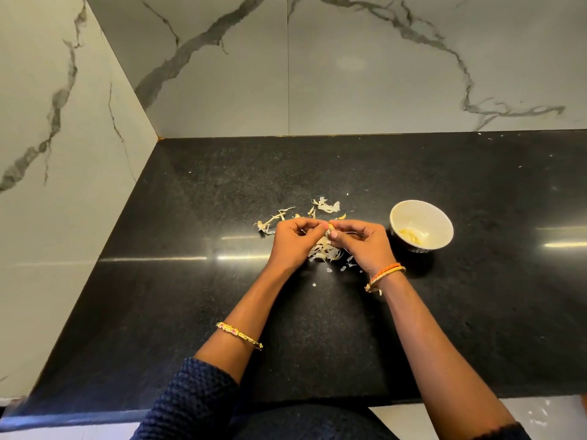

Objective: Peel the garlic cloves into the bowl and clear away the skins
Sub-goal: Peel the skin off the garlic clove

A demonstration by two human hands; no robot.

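Both hands, left & right, pinch one garlic clove w/ each grip clamped on it to strip skin (bowl near right for drop), skins piling on table below

A black speckled counter carries scattered garlic skins and a white bowl.

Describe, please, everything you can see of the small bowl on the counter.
The bowl is small and round, with a cream-white, glossy interior that looks ceramic and a dark patterned outside just visible below the rim. It stands upright on the black speckled counter, to the right of the right hand and apart from it; nothing touches it but the counter. A few pale yellow peeled garlic cloves lie at its bottom.
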